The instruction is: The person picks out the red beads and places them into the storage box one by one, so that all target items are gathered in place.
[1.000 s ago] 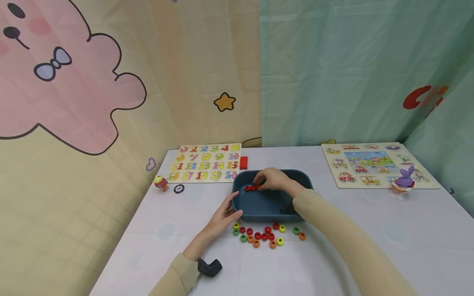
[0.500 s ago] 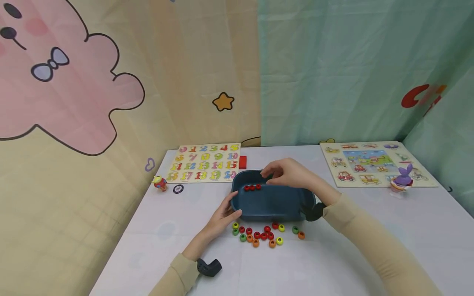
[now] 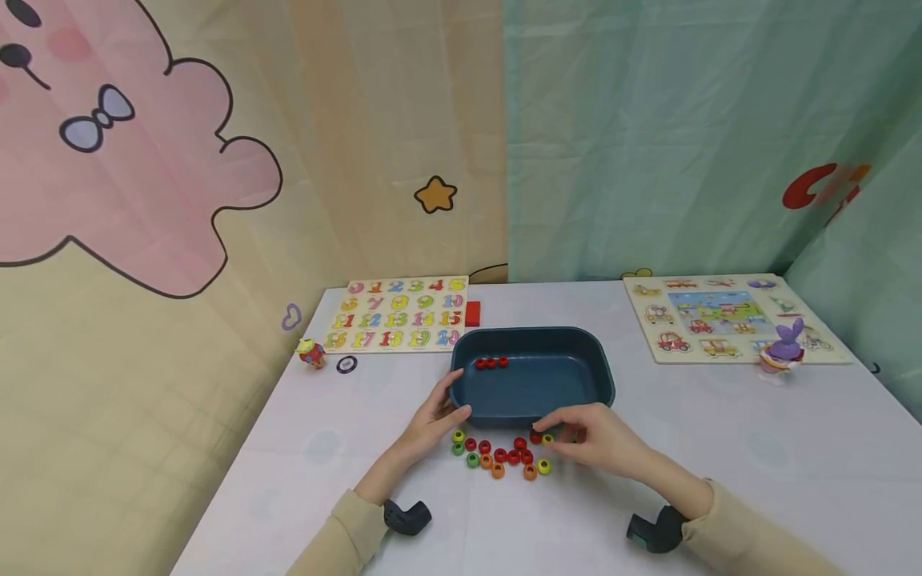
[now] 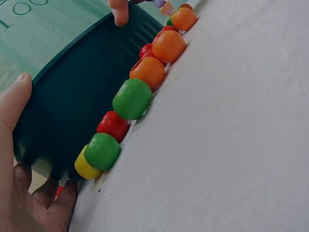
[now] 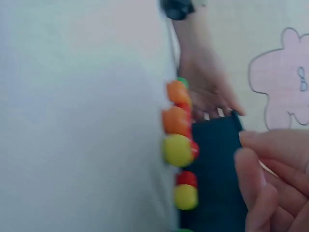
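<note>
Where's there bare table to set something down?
Free: the table between the tray and the vehicle puzzle, and the stretch between the left hand and the round disc. Crowded: the strip before the tray, with beads and the right hand.

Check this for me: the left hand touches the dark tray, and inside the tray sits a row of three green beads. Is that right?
Not quite: the three beads in a row are red, not green, as the head view shows. They do sit inside the dark tray, and the left hand does touch it.
</note>
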Demonstrator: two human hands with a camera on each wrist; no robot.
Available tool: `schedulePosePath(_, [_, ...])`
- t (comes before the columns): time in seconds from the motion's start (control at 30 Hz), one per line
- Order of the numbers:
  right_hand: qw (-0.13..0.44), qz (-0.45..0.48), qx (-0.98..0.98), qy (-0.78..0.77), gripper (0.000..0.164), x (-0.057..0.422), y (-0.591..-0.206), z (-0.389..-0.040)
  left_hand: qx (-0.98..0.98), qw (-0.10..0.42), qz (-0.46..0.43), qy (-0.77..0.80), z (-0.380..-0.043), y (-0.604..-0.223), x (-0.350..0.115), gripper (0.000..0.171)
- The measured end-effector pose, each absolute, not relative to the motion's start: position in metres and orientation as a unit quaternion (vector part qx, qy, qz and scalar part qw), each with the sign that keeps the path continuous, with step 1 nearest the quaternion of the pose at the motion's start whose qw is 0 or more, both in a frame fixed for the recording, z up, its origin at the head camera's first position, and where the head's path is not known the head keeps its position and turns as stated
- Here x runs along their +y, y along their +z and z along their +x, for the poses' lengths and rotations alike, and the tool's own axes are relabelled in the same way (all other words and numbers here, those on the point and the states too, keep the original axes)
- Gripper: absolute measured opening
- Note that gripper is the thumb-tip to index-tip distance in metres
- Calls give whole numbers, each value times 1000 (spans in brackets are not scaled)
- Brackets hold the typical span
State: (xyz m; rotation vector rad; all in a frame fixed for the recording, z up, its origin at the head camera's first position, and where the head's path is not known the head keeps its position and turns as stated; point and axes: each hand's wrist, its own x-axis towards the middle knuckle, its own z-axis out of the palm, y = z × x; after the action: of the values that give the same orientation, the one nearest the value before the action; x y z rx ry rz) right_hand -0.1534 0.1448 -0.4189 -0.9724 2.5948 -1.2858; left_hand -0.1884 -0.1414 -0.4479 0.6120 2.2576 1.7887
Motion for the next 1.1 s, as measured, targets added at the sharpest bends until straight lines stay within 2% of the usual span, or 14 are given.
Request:
schedulePosePath(0.2, [-9,-259,900,-349,27,136,-449,-147,764,99,204,604,-189,-448,-141,61])
schedulePosePath(0.43, [-79,-224,926,-293,24,130,-465,-149,764,98,204,604,-188,-448,-140,61])
schedulePosePath(0.8, [-91,-231,924,-290,22,128,-470,-148,765,99,208,602,-188,-448,-140,61])
schedulePosePath(0.93, [-85,-259,916,-296,20,127,-459,-147,766,100,204,602,-188,-448,-141,61])
schedulePosePath(1.1, [-78,-347,876,-327,21,119,-416,-160,765,100,206,601,-188,-448,-141,61])
